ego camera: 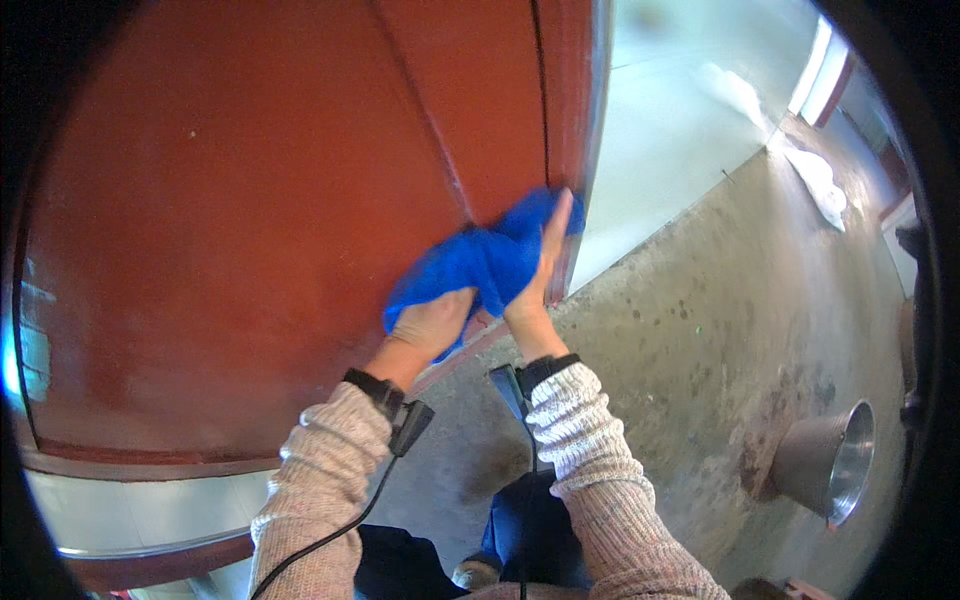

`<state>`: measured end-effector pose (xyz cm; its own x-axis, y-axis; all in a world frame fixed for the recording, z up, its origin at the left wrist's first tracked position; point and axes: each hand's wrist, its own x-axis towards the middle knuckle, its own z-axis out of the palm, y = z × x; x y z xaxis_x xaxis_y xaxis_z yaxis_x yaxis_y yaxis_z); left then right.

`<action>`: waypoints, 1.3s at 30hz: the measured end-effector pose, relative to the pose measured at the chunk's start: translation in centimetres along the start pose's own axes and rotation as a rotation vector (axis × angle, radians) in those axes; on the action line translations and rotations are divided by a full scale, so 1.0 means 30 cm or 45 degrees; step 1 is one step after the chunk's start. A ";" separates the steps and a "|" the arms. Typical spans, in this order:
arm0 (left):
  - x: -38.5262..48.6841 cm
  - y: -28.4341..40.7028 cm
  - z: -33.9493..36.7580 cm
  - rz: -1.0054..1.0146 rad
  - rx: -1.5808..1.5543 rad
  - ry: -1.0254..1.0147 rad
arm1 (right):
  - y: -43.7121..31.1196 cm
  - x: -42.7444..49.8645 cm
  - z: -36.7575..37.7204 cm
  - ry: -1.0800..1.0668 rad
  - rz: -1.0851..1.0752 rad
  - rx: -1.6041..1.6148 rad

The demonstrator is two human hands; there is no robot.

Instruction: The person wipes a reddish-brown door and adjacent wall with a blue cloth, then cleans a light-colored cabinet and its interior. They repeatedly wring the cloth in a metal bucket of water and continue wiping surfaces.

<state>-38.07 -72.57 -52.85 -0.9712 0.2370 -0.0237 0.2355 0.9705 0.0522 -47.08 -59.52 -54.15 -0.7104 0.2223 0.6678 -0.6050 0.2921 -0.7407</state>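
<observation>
A blue cloth (480, 262) lies bunched against a reddish-brown painted panel (247, 210), near the panel's right edge. My left hand (439, 322) grips the cloth's lower left part, and the folds hide most of its fingers. On the cloth's right side is my right hand (538, 289), its visible fingers stretched upward along the panel's edge and holding the cloth there. Behind the cloth, the panel's surface is hidden. A dark groove (541, 90) and a fainter line (427, 112) run down the panel towards the cloth.
A pale smooth surface (667, 112) adjoins the panel on the right. On the stained concrete floor (637, 360) a metal bucket (806, 461) stands at the lower right. White material (817, 184) lies farther off. Black cables (337, 529) trail from bands on both my wrists.
</observation>
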 end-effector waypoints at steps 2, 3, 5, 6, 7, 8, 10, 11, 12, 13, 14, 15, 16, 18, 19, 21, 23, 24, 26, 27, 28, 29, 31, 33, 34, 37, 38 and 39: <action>-0.012 0.004 -0.112 -0.158 0.156 0.126 | -0.119 0.169 0.026 0.138 -0.311 -0.011; -0.027 0.008 -0.145 -0.072 0.341 0.312 | -0.168 0.246 0.051 0.221 -0.453 -0.006; -0.007 -0.016 -0.170 0.035 0.672 0.685 | -0.231 0.291 0.079 0.151 -0.521 -0.208; 0.002 -0.025 -0.152 0.086 0.733 0.694 | -0.229 0.284 0.085 0.195 -0.529 -0.148; 0.010 -0.039 -0.127 0.091 0.784 0.681 | -0.213 0.272 0.098 0.144 -0.500 -0.089; 0.012 -0.054 -0.092 0.097 0.836 0.667 | -0.177 0.232 0.095 0.070 -0.521 -0.093; 0.024 -0.100 -0.020 0.316 1.002 0.369 | -0.070 0.142 0.082 0.000 -0.501 -0.171; 0.011 -0.115 0.017 0.375 0.969 0.224 | -0.007 0.095 0.073 -0.030 -0.472 -0.199; 0.001 -0.128 0.047 0.297 0.902 0.157 | 0.049 0.043 0.061 -0.027 -0.439 -0.186; -0.005 -0.135 0.073 0.384 0.941 0.154 | 0.098 -0.006 0.046 -0.040 -0.379 -0.170; -0.014 -0.144 0.088 0.504 0.970 0.050 | 0.140 -0.047 0.027 -0.081 -0.350 -0.219; -0.011 -0.143 0.104 0.448 0.916 -0.183 | 0.167 -0.087 0.014 -0.088 -0.398 -0.346; -0.010 -0.140 0.113 0.368 0.845 -0.274 | 0.175 -0.138 -0.010 -0.128 -0.387 -0.368; -0.007 -0.132 0.124 0.084 0.493 -0.470 | 0.183 -0.212 -0.080 -0.293 -0.217 -0.360; -0.010 -0.133 0.123 0.052 0.326 -0.425 | 0.183 -0.233 -0.114 -0.334 -0.141 -0.322; -0.021 -0.141 0.128 0.257 0.346 -0.403 | 0.199 -0.225 -0.165 -0.283 -0.083 -0.304; -0.028 -0.157 0.144 0.588 0.350 -0.178 | 0.234 -0.172 -0.177 -0.107 -0.103 -0.344; -0.019 -0.168 0.154 0.719 0.321 -0.087 | 0.255 -0.135 -0.159 -0.045 -0.047 -0.328; -0.008 -0.177 0.176 0.734 0.235 0.003 | 0.306 -0.067 -0.098 -0.049 0.084 -0.398; 0.006 -0.173 0.189 0.619 0.175 0.002 | 0.325 -0.047 -0.034 0.072 0.019 -0.313; 0.026 -0.157 0.206 0.507 0.114 0.004 | 0.340 -0.061 -0.006 0.166 0.033 -0.271; 0.049 -0.143 0.219 0.393 0.052 0.005 | 0.358 -0.082 0.033 0.230 0.061 -0.256; 0.072 -0.105 0.241 0.225 -0.108 0.062 | 0.398 -0.178 0.089 0.332 0.358 -0.039; 0.082 -0.090 0.253 0.138 -0.142 -0.132 | 0.461 -0.287 0.123 0.423 0.642 0.109; 0.082 -0.098 0.260 0.322 0.170 -0.123 | 0.492 -0.349 0.140 0.461 0.783 0.147; 0.062 -0.150 0.299 1.460 2.384 0.231 | 0.602 -0.489 0.177 0.465 1.161 0.241; 0.059 -0.165 0.328 1.373 2.224 0.179 | 0.633 -0.520 0.186 0.452 1.366 0.271; 0.066 -0.182 0.365 1.279 2.069 0.133 | 0.663 -0.542 0.196 0.463 1.341 0.265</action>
<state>-40.88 -76.91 -64.10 -0.4598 0.7132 -0.5292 0.3715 -0.3868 -0.8440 -49.67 -62.81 -80.18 -0.7752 0.5333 -0.3388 0.1598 -0.3532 -0.9218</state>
